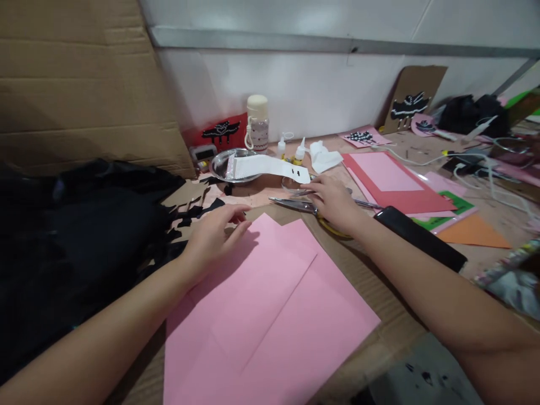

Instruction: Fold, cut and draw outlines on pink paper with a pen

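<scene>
Pink paper sheets [270, 315] lie overlapping on brown cardboard in front of me. My left hand [215, 236] rests at their upper left edge, its fingers loosely curled and apart, holding nothing. Over the scissors [297, 205] reaches my right hand [331, 202], fingers bent downward near a thin tool [301, 192]; whether the fingertips grip it is unclear. The scissors' yellow handles are partly hidden under that hand. A white strip with small black pieces [270, 167] lies across a metal dish [219, 163] just beyond.
Black fabric [84, 225] and black scraps fill the left side. A black phone [417, 236] lies under my right forearm, near red paper [426, 197]. Glue bottles [300, 152] and a cream-topped flask [257, 124] stand at the back. A cardboard sheet [84, 84] leans at left.
</scene>
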A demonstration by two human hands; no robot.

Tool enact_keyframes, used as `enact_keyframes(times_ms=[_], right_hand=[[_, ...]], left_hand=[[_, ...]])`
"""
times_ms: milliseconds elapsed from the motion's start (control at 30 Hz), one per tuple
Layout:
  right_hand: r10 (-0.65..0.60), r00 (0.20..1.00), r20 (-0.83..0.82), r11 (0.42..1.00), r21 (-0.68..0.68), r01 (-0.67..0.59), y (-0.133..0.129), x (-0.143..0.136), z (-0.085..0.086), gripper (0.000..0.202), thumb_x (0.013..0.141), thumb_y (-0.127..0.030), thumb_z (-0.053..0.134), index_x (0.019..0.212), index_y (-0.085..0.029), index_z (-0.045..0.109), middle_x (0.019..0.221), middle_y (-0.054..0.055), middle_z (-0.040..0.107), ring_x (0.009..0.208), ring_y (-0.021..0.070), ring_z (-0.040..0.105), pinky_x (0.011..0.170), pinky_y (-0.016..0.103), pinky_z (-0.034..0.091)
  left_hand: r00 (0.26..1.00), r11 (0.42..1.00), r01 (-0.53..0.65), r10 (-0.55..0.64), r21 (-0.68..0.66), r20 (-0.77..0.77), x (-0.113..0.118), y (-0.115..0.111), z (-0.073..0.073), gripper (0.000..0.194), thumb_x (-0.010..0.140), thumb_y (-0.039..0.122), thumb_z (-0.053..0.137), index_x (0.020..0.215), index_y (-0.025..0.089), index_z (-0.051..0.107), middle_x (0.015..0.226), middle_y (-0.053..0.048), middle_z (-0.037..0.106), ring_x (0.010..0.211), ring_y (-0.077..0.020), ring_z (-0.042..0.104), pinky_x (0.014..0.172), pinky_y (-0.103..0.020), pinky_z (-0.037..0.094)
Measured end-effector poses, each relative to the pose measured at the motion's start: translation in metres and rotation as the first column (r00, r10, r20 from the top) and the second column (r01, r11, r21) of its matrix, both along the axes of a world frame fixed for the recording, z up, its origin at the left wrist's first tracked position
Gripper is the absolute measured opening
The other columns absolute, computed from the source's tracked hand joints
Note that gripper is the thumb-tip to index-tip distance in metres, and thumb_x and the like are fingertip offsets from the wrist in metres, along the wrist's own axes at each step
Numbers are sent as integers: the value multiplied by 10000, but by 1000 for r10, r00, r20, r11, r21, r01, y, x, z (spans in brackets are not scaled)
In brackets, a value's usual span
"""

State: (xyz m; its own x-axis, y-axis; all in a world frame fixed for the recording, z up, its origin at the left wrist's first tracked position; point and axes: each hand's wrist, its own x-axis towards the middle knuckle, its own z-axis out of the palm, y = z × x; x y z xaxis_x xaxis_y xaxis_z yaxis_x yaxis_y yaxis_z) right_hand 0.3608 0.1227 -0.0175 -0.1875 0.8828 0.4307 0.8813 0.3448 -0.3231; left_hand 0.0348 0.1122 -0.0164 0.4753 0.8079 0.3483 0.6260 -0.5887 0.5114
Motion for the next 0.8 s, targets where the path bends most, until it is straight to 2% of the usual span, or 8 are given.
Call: enact_keyframes(times_ms=[100,167,233,333,433,533,667,800], right_hand=[[-5,1000,-8,1000,-21,5,2,7,0,334,970,-148,613,1243,-150,804,1327,208,717,1289,405,645,1135,625,489],[28,999,-24,999,-40,-29,-3,1,3,334,1004,-193,605,1284,-171,785,1358,181,725,1328,380,641,1167,597,483],[64,997,-45,995,-69,-67,-12,-10,7,334,1022,-231,611,1318,-198,763,1381,151,736,1343,359,646,1178,580,484],[102,991,-89,984,-134,-114,-26,-32,9,358,1012,-221,645,1359,-207,730,1421,140,739,1349,350,661,1168,570,499],[145,980,-139,959,-222,-173,-37,-52,3,283,998,-218,688,1274,-201,747,1305,128,799,1194,310,755,1032,477,600],[184,966,-184,933,-276,-230,-45,-64,-4,211,1026,-242,668,1222,-204,735,1190,98,834,1035,248,805,891,373,641],[205,961,-185,923,-290,-253,-51,-67,-5,281,1026,-256,649,1294,-189,703,1302,139,799,1162,299,776,984,451,620],[236,959,-158,908,-315,-276,-53,-61,0,391,987,-247,657,1366,-155,683,1328,184,780,1215,353,754,1023,521,606]], left_hand=[[985,998,37,-29,44,-173,-9,-16,19,285,1017,356,559,1168,203,746,1154,-120,796,1066,-311,747,928,-433,567],[959,999,43,-32,32,-283,-12,-37,25,260,1019,337,580,1164,206,752,1120,-115,806,977,-309,762,856,-422,577],[928,999,43,-35,12,-371,-13,-58,21,234,999,316,645,1173,207,756,1089,-108,811,900,-296,767,810,-404,588],[885,999,45,-41,-2,-464,-15,-81,8,360,884,350,842,1193,186,758,1280,-162,778,1119,-360,750,951,-443,600],[861,1000,6,5,21,-508,-21,-86,-3,637,862,451,887,1353,95,692,1498,-276,649,1374,-453,625,1120,-554,535],[851,998,-27,48,49,-522,-27,-85,-8,781,879,516,867,1445,39,618,1530,-328,601,1407,-497,587,1129,-621,515],[854,997,-37,65,64,-515,-28,-87,-12,738,884,519,865,1438,94,623,1549,-296,596,1346,-489,623,1066,-625,543],[866,998,-25,50,55,-498,-29,-89,-16,772,852,552,888,1444,139,615,1545,-255,615,1350,-478,608,1042,-603,552]])
